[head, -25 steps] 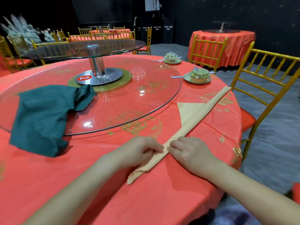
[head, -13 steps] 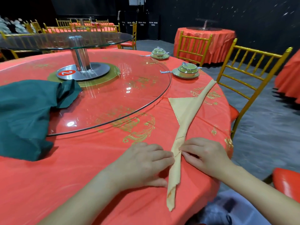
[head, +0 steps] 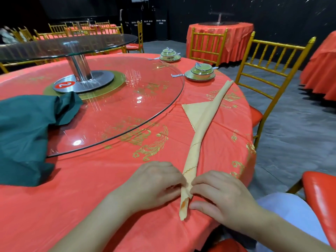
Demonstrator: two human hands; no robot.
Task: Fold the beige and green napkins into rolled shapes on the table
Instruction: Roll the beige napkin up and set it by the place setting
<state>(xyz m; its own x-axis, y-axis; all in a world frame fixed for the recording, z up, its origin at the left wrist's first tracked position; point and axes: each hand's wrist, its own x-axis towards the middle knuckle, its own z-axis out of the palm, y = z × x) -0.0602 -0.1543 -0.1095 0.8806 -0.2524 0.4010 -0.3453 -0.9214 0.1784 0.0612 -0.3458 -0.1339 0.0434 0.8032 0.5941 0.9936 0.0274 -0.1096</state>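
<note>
The beige napkin lies as a long thin roll on the red tablecloth, running from near the table's front edge toward the far right, with a triangular flap still flat on its left side. My left hand and my right hand pinch the near end of the roll from either side, fingers curled on the cloth. The green napkin lies crumpled at the left, partly on the glass turntable.
Two lidded green bowls on saucers stand at the far right of the table. A gold chair stands right of the table, a red seat at my right. More red-draped tables stand behind.
The view has shifted left and nearer. The roll now points more straight away from me, and both hands have slid down to its near end.
</note>
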